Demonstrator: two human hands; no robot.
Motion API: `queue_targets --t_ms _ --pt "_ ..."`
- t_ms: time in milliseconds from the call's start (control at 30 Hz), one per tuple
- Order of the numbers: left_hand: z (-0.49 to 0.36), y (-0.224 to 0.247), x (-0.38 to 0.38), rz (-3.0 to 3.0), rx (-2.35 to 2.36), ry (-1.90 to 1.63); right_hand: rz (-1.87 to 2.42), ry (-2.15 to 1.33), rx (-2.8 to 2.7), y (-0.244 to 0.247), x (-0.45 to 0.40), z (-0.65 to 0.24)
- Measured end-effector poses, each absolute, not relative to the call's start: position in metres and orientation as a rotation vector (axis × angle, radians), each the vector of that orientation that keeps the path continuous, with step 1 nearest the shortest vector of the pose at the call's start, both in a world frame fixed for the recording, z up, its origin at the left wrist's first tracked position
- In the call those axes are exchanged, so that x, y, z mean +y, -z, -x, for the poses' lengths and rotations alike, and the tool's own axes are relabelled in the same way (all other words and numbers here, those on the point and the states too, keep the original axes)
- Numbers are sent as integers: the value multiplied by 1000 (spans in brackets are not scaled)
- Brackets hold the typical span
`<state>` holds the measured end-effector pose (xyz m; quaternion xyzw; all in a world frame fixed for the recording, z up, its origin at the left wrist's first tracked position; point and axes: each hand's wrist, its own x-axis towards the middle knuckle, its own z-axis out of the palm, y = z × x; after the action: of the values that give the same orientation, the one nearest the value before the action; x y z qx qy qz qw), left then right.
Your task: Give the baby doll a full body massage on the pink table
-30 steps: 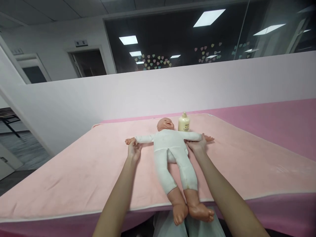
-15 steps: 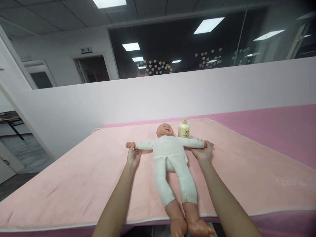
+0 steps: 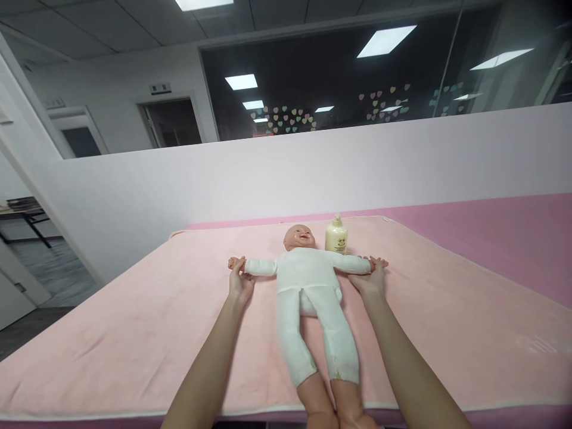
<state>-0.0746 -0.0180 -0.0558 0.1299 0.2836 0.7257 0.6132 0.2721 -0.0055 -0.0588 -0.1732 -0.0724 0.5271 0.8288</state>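
Observation:
A baby doll (image 3: 308, 273) with a white cloth body lies on its back on a pink blanket (image 3: 134, 322), its arms stretched out sideways. My left hand (image 3: 241, 282) holds the doll's wrist on the left side, with the thumb on top and fingers beneath. Around the opposite wrist, my right hand (image 3: 370, 280) is closed, its fingers partly hidden under the doll's arm. A pale yellow pump bottle (image 3: 336, 236) stands beside the doll's head, its base behind the arm. The doll's feet hang past the front edge, cut off by the frame.
A low white wall (image 3: 277, 179) runs behind the blanket, with a dark window (image 3: 330, 71) above it. Pink surface (image 3: 504, 232) shows at the right beyond the blanket. Far left, a dark-legged table (image 3: 31, 220) stands on the floor.
The view has shifted slightly, so the doll's feet are lower in the frame. Both hands keep their hold on the doll's wrists, with hardly any movement.

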Motion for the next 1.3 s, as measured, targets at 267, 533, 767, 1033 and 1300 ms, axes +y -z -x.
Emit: queue_targets --t_ms 267,533,767,1033,1300 --pt "73 60 -21 -360 652 -1702 424 -1147 -140 59 3 -274" --pt "74 63 -28 -346 639 -1726 464 -1130 -209 61 1 -272" --pt "74 66 -20 -331 657 -1753 367 -1129 -75 57 -6 -269" --pt "75 63 -19 -363 601 -1731 379 -1136 -76 56 -7 -268" --pt "76 63 -13 -345 599 -1717 386 -1160 -149 60 -1 -271"
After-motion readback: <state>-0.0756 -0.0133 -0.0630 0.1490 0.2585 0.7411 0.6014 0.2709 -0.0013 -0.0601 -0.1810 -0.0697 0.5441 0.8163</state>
